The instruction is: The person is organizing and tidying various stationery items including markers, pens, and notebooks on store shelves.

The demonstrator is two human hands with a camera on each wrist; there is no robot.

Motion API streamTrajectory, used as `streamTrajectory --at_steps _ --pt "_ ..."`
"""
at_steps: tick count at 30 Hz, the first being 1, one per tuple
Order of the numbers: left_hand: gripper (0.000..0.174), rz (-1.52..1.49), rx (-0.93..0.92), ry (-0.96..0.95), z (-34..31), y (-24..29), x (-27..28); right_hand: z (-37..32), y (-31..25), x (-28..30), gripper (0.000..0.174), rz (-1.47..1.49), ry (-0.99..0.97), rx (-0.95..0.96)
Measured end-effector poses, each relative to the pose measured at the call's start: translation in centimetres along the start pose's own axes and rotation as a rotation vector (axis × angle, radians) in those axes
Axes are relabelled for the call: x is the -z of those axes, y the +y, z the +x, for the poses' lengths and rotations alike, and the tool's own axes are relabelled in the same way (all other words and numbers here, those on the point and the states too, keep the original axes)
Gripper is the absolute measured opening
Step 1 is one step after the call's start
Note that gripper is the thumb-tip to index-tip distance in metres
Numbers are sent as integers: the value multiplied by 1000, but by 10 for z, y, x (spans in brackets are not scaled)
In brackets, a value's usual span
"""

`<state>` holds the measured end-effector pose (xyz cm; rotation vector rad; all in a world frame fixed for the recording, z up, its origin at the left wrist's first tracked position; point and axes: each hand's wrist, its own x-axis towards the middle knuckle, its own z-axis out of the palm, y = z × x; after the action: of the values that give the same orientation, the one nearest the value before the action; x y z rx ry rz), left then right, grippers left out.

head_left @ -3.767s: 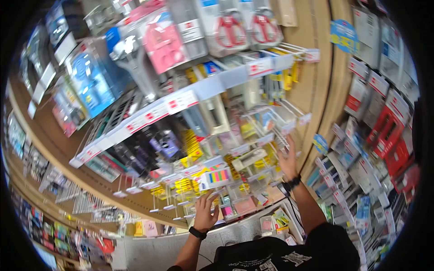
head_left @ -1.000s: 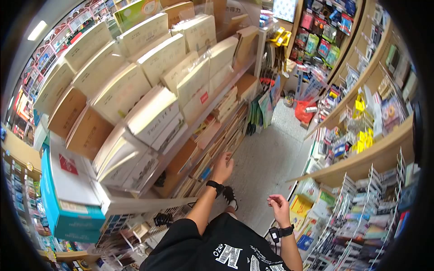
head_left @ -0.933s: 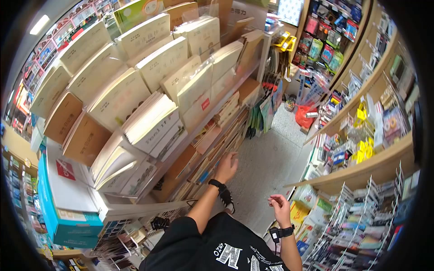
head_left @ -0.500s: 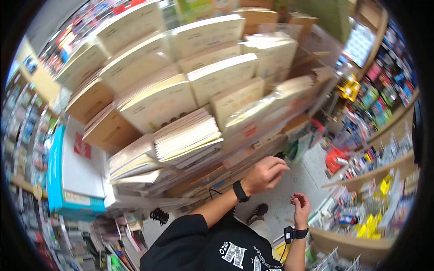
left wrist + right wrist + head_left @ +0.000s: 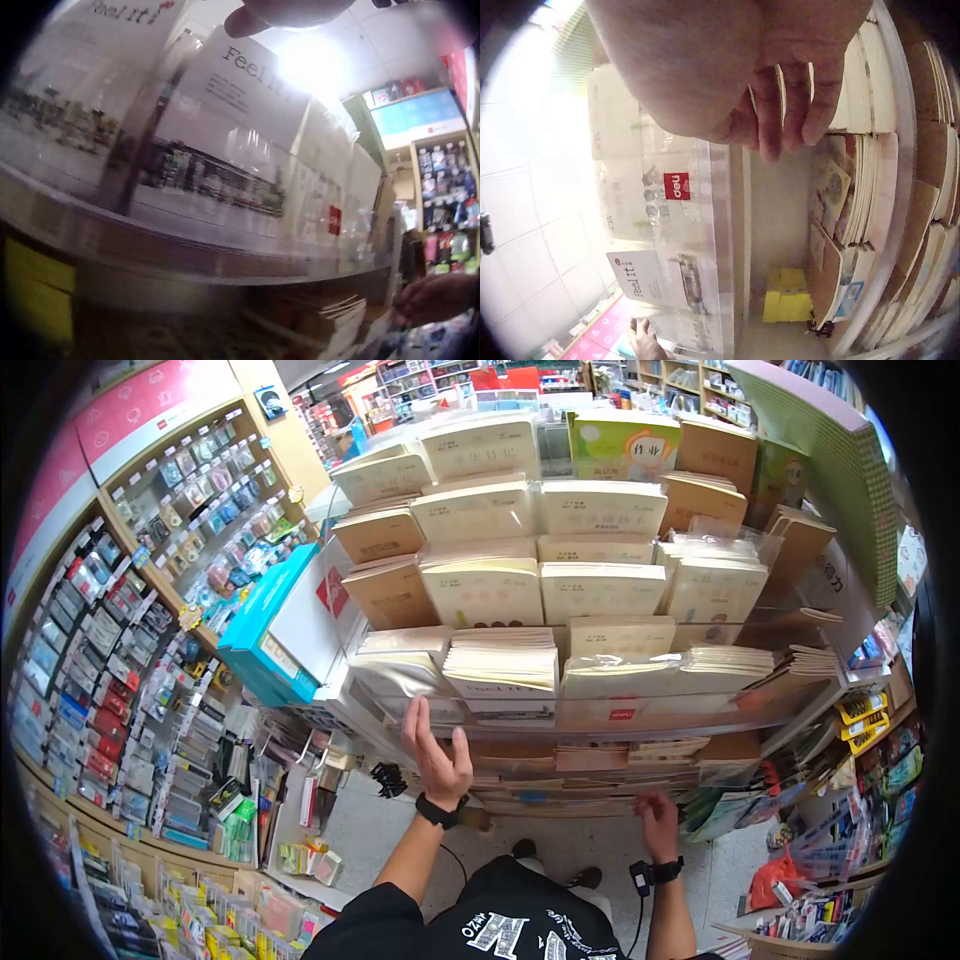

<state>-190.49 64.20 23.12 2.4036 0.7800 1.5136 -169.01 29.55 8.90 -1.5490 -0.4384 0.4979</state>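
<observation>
My left hand (image 5: 437, 758) is raised, holding nothing, in front of the lowest row of a notebook rack in the head view. Its fairly straight fingertips overlap the clear shelf front at a bent-topped notebook stack (image 5: 400, 678). Beside that stands a thick stack of "Feel it!" notebooks (image 5: 500, 672), whose printed covers (image 5: 255, 79) show large in the left wrist view. My right hand (image 5: 658, 827) hangs lower, by the shelf of thin books (image 5: 590, 756), fingers loosely bent and holding nothing. Cream notebooks (image 5: 600, 592) and brown notebooks (image 5: 388, 592) fill the rows behind.
A teal box (image 5: 272, 635) stands at the rack's left end. Shelves of packaged goods (image 5: 110, 690) line the left side. At the lower right are a red bag (image 5: 775, 882) and hanging packs (image 5: 862, 722). Grey floor (image 5: 380, 840) shows below the rack.
The view has swung from a hanging-goods shelf across an aisle to face the notebook rack. My left hand has moved left to its front row; my right hand now hangs before the lower shelf.
</observation>
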Motion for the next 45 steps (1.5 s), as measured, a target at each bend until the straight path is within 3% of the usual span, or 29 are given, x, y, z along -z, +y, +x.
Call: streamTrajectory --at_steps 3,4,8,10,13,17,19,20,22,25,28,32,34,35,38,39,41,45 --pt "82 73 14 -73 6 -10 -2 13 8 3 13 -82 -117 65" --pt "83 -38 16 -89 12 -9 -8 13 4 2 13 -71 -126 63" --pt "80 -147 19 -190 32 -11 -27 -6 -11 -10 12 -103 -138 7" --pt "77 6 -21 -230 34 -7 -39 -6 -21 -16 12 -131 -163 5" --pt "76 -43 -40 -231 38 -9 -43 -7 -51 -40 13 -163 -179 -5" --pt "76 -104 -48 -225 41 1 -47 4 -137 -82 25 -182 -230 170" --pt "76 -110 -62 -256 31 -2 -43 4 -177 -102 41 -299 -281 383" --pt "74 -147 -78 -238 27 -3 -39 7 -194 -109 41 -311 -267 371" --pt "73 -191 -104 -234 32 -4 -33 17 -226 -120 55 -520 -266 716" --pt "70 -224 -125 -211 28 -9 -20 38 -266 -138 66 -667 -256 935" --pt "66 -232 -124 -225 1 -8 -9 55 -304 -152 69 -837 -291 963" --pt "64 -264 -99 -193 -32 -18 -9 98 -307 -171 64 -1066 -298 957" --pt "47 -256 -31 -107 -45 -16 -8 109 -307 -171 62 -1114 -254 988" --pt "47 -252 -24 -108 -53 -20 -10 115 -308 -172 61 -1163 -197 1022" --pt "13 -360 168 -87 -104 -33 -9 122 -303 -181 46 -1052 -144 1017" --pt "13 -352 189 -111 -114 -38 -10 127 -308 -182 42 -1037 -118 994" --pt "13 -382 401 -344 -129 -53 -16 135 -312 -185 38 -1021 -68 1063" --pt "20 -379 416 -458 -146 -79 -46 140 -324 -189 35 -1007 -33 1075"
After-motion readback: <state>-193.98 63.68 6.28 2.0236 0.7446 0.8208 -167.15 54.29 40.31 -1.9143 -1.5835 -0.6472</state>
